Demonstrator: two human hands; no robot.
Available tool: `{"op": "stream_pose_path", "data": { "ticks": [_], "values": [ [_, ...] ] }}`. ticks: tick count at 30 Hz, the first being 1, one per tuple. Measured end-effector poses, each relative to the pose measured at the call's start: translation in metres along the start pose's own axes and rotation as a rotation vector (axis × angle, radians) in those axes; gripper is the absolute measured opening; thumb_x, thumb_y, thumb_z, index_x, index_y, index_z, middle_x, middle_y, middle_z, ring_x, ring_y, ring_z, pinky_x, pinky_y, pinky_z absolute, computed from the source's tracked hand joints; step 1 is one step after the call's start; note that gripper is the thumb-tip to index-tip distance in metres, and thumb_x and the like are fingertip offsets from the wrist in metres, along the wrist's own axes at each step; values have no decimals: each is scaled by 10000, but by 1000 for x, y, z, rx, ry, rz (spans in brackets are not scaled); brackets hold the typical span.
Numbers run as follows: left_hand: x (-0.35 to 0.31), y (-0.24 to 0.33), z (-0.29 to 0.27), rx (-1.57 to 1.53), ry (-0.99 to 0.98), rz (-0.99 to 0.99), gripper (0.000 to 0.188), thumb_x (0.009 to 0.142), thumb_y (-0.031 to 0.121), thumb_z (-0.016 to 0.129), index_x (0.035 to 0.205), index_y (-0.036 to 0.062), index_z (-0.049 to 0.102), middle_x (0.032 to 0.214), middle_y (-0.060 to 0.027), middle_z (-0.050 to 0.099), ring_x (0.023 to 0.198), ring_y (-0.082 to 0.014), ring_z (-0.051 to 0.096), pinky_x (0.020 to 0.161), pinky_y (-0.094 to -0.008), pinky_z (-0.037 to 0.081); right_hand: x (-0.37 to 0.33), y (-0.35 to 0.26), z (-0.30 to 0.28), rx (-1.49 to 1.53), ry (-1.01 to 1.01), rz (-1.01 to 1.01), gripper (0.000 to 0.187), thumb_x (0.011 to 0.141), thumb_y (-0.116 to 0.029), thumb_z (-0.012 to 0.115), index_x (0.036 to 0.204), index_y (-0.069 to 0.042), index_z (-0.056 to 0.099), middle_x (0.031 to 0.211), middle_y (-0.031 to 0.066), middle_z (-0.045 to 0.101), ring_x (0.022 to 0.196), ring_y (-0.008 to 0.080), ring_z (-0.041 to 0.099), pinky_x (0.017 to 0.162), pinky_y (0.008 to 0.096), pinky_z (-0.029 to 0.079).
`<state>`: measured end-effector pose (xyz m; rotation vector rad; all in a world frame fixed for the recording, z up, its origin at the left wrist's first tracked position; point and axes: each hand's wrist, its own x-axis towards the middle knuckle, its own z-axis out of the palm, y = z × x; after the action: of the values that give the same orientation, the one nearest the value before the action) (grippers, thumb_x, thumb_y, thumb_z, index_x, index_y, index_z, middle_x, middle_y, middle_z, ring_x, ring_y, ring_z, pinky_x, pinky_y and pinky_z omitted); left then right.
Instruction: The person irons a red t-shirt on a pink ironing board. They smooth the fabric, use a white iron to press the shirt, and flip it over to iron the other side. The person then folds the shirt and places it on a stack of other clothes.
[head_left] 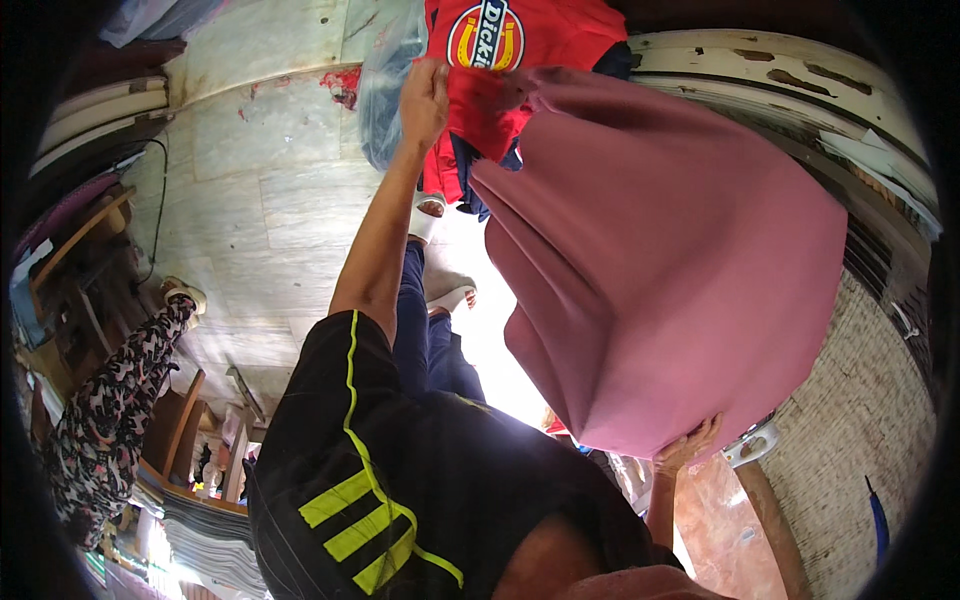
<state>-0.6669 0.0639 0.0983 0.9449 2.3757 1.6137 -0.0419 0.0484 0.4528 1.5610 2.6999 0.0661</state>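
Observation:
A large mauve cloth (680,260) hangs spread out on the right, its folds falling from the upper left corner. My right hand (690,445) has its fingers curled over the cloth's lower edge. Stretched far forward, my left hand (425,100) is closed in a fist at the left edge of a red garment (480,120). What sits inside that fist is hidden. The red garment carries a printed emblem and lies partly behind the mauve cloth. Beside my left hand is a clear plastic bag (385,100).
Pale tiled floor (290,200) spreads to the left, with a black cable (160,200). A person's patterned trouser leg (110,430) is at far left, near wooden furniture (180,430). A worn pale ledge (770,70) runs along the upper right; a blue pointed object (878,520) lies lower right.

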Motion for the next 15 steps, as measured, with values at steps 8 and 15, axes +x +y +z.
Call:
{"op": "stream_pose_path", "data": {
  "ticks": [8, 15],
  "values": [
    [85, 121, -21, -237, -345, 100, 200, 938, 230, 642, 920, 33, 618, 817, -127, 605, 764, -198, 572, 689, -341, 462, 1, 8, -2, -27, 6, -42, 688, 1010, -556, 214, 1494, -77, 312, 1523, 268, 310, 1403, 434, 296, 1137, 559, 219],
    [218, 175, -43, -462, -81, 215, 166, 962, 188, 590, 995, 41, 659, 918, -100, 659, 876, -213, 603, 813, -370, 485, 3, 2, -1, 11, 19, -20, 697, 1004, -549, 224, 1478, -50, 335, 1521, 275, 301, 1402, 439, 282, 1131, 575, 205]
  ]
}}
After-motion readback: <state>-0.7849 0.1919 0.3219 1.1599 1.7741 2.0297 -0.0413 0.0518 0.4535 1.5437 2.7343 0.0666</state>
